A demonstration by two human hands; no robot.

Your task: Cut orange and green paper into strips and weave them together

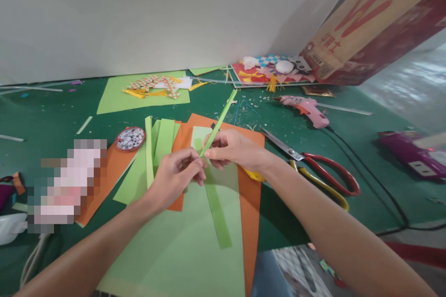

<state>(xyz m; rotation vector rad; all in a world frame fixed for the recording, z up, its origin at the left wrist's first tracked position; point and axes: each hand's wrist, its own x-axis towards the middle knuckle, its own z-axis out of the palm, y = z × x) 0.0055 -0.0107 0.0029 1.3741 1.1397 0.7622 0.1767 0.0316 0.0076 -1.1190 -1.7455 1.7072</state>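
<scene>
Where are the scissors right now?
In the head view, the scissors lie right of centre on the green table, right of the right hand, below the pink glue gun.

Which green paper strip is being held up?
The narrow strip pinched by the left hand and right hand; the other green strips lie beneath or beside them.

Soft light, faint shadows, glare at right, stretched edges
</scene>
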